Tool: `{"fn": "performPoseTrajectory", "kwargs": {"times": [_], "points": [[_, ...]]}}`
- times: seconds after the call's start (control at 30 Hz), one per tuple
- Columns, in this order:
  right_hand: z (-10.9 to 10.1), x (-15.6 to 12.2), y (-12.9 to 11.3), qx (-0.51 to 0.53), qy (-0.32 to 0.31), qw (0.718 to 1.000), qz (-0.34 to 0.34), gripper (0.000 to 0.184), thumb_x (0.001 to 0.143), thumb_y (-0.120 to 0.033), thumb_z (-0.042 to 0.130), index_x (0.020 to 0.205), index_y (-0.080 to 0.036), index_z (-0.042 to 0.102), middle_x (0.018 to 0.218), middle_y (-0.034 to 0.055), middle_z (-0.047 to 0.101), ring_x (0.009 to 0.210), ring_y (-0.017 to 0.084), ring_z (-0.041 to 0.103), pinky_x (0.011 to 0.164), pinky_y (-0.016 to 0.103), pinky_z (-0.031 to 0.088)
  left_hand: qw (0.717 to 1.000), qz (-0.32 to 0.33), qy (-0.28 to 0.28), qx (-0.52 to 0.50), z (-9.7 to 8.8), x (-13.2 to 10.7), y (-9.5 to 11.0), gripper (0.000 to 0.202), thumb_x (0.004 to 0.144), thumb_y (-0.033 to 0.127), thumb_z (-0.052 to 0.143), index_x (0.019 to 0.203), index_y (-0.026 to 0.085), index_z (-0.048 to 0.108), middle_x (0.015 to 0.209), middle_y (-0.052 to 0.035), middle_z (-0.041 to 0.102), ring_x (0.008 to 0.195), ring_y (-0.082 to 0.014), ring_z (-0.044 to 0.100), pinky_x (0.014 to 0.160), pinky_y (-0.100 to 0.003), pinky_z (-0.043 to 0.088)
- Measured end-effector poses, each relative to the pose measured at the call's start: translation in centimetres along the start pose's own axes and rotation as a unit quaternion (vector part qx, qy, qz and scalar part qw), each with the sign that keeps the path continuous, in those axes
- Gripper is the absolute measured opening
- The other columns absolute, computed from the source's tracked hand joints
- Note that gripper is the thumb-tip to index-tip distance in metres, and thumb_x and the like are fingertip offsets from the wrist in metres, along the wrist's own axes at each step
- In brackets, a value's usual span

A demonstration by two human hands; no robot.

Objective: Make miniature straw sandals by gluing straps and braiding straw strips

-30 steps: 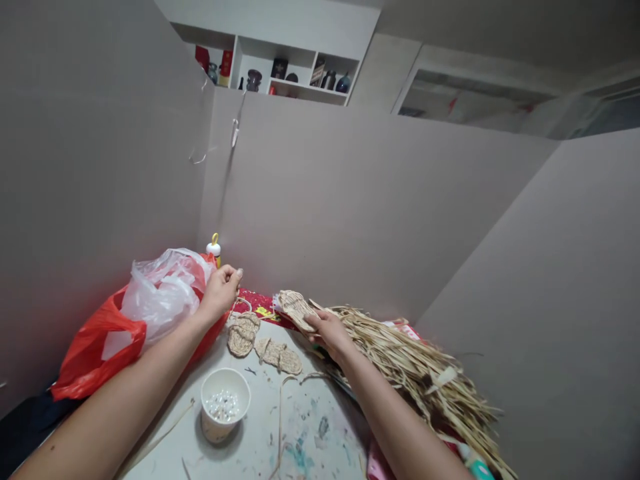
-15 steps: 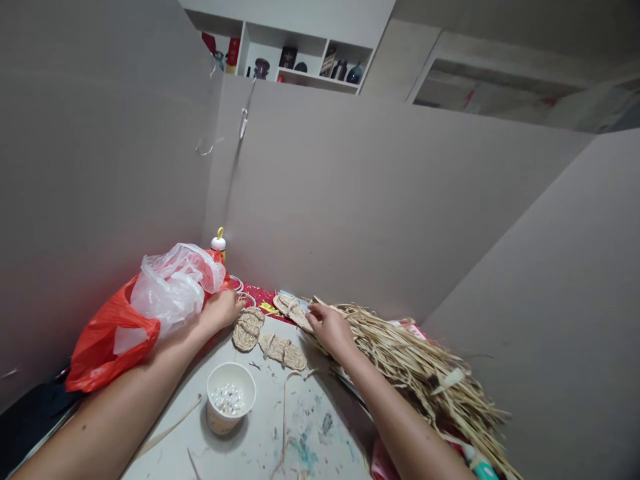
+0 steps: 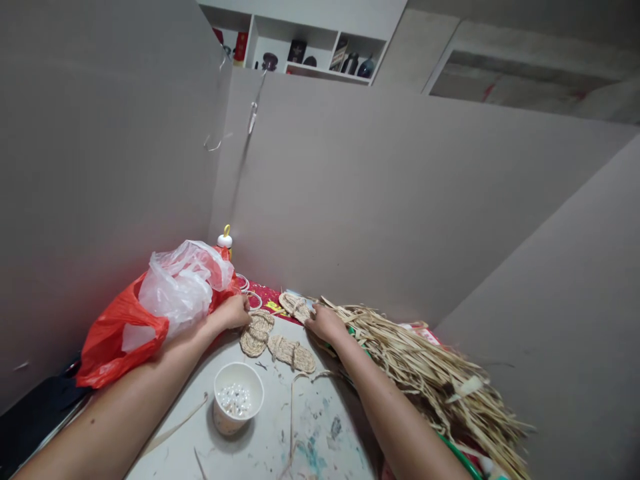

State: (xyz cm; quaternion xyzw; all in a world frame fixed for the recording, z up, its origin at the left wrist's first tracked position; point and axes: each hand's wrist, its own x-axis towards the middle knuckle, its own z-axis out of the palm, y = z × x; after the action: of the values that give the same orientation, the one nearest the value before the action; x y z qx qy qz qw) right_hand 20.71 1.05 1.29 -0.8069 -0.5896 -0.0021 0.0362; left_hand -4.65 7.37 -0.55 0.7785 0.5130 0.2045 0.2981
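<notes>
No legible text observed; markings on the red box and dark box too small to read

One cam, head-worn, facing forward and down. Left hand and right hand sit below frame centre, tabletop near at bottom, grey partition behind, wall shelves farther off up top.
</notes>
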Motion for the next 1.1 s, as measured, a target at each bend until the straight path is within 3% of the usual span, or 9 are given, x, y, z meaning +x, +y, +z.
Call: {"fn": "performPoseTrajectory", "kwargs": {"times": [0.13, 0.27, 0.47, 0.57, 0.7, 0.8, 0.9, 0.97, 1.1], "points": [[-0.8, 0.7, -0.2, 0.001, 0.000, 1.000, -0.002, 0.040, 0.075, -0.021, 0.056, 0.113, -0.010, 0.061, 0.111, 0.0221, 0.065, 0.102, 0.031, 0.061, 0.081, 0.035, 0.043, 0.999, -0.016, -0.026, -0.032, 0.0, -0.3, 0.5, 0.023, 0.054, 0.008, 0.063, 0.073, 0.018, 0.056, 0.058, 0.0028, 0.054, 0.050, -0.0124, 0.051, 0.046, -0.021, 0.034], [-2.5, -0.4, 0.2, 0.029, 0.003, 0.999, -0.026, 0.040, 0.078, -0.019, 0.052, 0.117, -0.010, 0.059, 0.118, 0.0222, 0.061, 0.110, 0.031, 0.056, 0.089, 0.036, 0.040, 0.996, -0.030, -0.061, -0.060, -0.3, -0.8, 1.0, 0.015, 0.055, 0.006, 0.059, 0.064, 0.017, 0.055, 0.048, 0.0032, 0.051, 0.044, -0.0130, 0.050, 0.044, -0.022, 0.035], [-2.9, -4.2, 0.2, 0.136, -0.180, 0.960, -0.166, 0.042, 0.066, -0.018, 0.064, 0.108, -0.021, 0.067, 0.093, 0.0014, 0.071, 0.077, 0.015, 0.064, 0.068, 0.021, 0.046, 0.984, -0.043, -0.106, -0.134, -0.6, -1.3, 1.2, 0.014, 0.056, 0.008, 0.058, 0.061, 0.018, 0.051, 0.040, 0.0064, 0.044, 0.036, -0.0110, 0.044, 0.041, -0.021, 0.033], [-2.1, -5.1, -0.4, 0.172, -0.206, 0.944, -0.191, 0.048, 0.061, -0.019, 0.068, 0.110, -0.020, 0.065, 0.085, 0.0000, 0.069, 0.073, 0.014, 0.061, 0.064, 0.021, 0.044, 0.977, -0.037, -0.092, -0.190, -0.7, -1.3, 1.5, 0.017, 0.057, 0.008, 0.059, 0.067, 0.018, 0.050, 0.045, 0.0073, 0.046, 0.037, -0.0090, 0.042, 0.040, -0.020, 0.031], [-1.6, -5.0, -0.7, 0.216, -0.204, 0.933, -0.202, 0.024, 0.058, -0.020, 0.070, 0.082, -0.017, 0.066, 0.067, -0.0038, 0.060, 0.061, 0.011, 0.050, 0.056, 0.021, 0.037, 0.960, -0.025, -0.038, -0.276, -0.7, -0.9, 1.9, 0.022, 0.060, 0.008, 0.060, 0.077, 0.017, 0.050, 0.050, 0.0080, 0.045, 0.041, -0.0067, 0.041, 0.041, -0.017, 0.030], [-2.3, -5.0, 0.3, 0.269, -0.192, 0.922, -0.204, 0.015, 0.058, -0.019, 0.068, 0.069, -0.017, 0.058, 0.061, -0.0057, 0.052, 0.059, 0.010, 0.046, 0.055, 0.020, 0.036, 0.939, -0.018, -0.010, -0.342, -0.7, -0.6, 2.0, 0.031, 0.064, 0.010, 0.058, 0.094, 0.016, 0.051, 0.053, 0.0081, 0.045, 0.043, -0.0067, 0.041, 0.042, -0.018, 0.032], [-3.8, -5.4, 1.3, 0.329, -0.157, 0.912, -0.190, 0.016, 0.068, -0.029, 0.062, 0.077, -0.018, 0.053, 0.066, -0.0044, 0.052, 0.061, 0.011, 0.048, 0.056, 0.021, 0.039, 0.917, -0.002, 0.000, -0.400, -0.8, -0.7, 2.0, 0.031, 0.066, 0.011, 0.056, 0.096, 0.015, 0.053, 0.056, 0.0064, 0.047, 0.045, -0.0068, 0.042, 0.043, -0.018, 0.036], [-4.8, -5.7, 1.1, 0.425, -0.119, 0.882, -0.162, 0.022, 0.073, -0.037, 0.059, 0.082, -0.019, 0.051, 0.069, -0.0035, 0.052, 0.060, 0.011, 0.049, 0.056, 0.022, 0.041, 0.902, 0.009, 0.001, -0.431, -0.8, -0.9, 2.1, 0.028, 0.065, 0.012, 0.057, 0.093, 0.015, 0.054, 0.057, 0.0056, 0.048, 0.046, -0.0069, 0.044, 0.044, -0.018, 0.037], [-5.4, -5.3, -2.1, 0.637, -0.041, 0.765, -0.087, 0.033, 0.063, -0.039, 0.071, 0.079, -0.019, 0.052, 0.071, -0.0034, 0.054, 0.062, 0.011, 0.051, 0.059, 0.024, 0.045, 0.878, 0.021, 0.009, -0.478, -0.5, -1.1, 2.3, 0.028, 0.063, 0.012, 0.057, 0.090, 0.015, 0.055, 0.061, 0.0043, 0.050, 0.049, -0.0078, 0.046, 0.044, -0.018, 0.039]]}}
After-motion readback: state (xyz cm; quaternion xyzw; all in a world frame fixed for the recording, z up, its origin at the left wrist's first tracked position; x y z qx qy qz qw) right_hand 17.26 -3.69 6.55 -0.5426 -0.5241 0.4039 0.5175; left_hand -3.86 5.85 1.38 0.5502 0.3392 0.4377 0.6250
